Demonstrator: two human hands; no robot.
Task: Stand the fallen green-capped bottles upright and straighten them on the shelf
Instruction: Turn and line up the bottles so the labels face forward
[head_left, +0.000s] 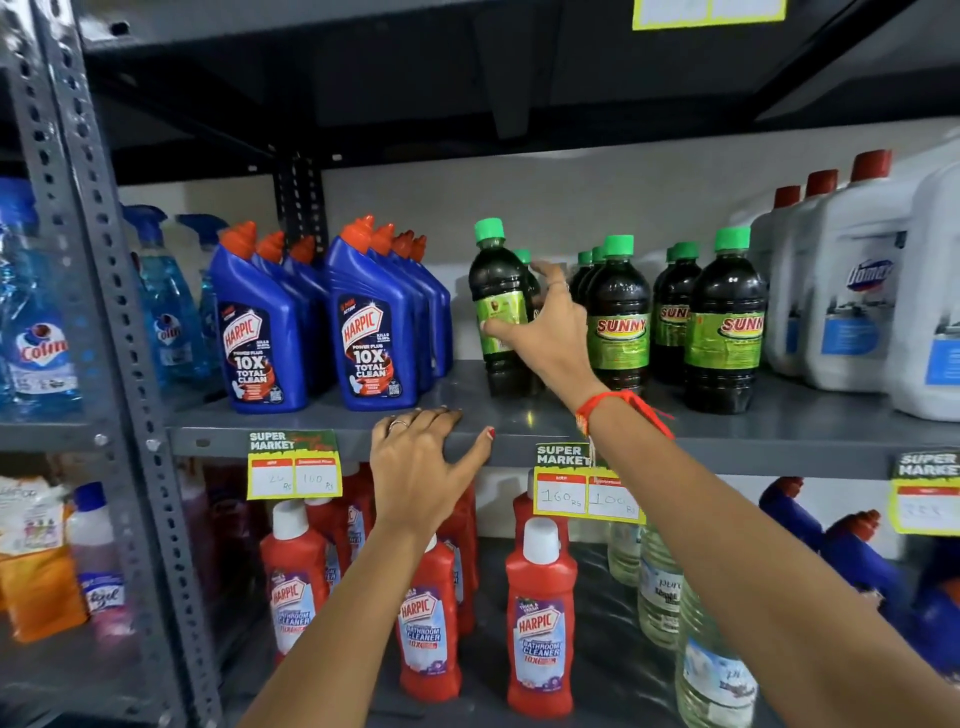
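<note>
Dark green-capped bottles with green labels stand on the grey middle shelf (779, 431). My right hand (550, 327) is wrapped around the leftmost one (493, 280), which stands nearly upright with a slight lean to the left, its base on the shelf. A second bottle (525, 260) is mostly hidden behind it and my fingers. To the right, two more rows stand upright, fronted by a middle bottle (618, 312) and a right bottle (727, 322). My left hand (421, 457) rests flat on the shelf's front edge, fingers spread, holding nothing.
Blue Harpic bottles (374, 332) stand in rows left of the green-capped ones. White jugs with red caps (852, 291) crowd the right end. Red Harpic bottles (540, 618) and clear bottles fill the shelf below. Price tags (587, 493) hang from the shelf edge.
</note>
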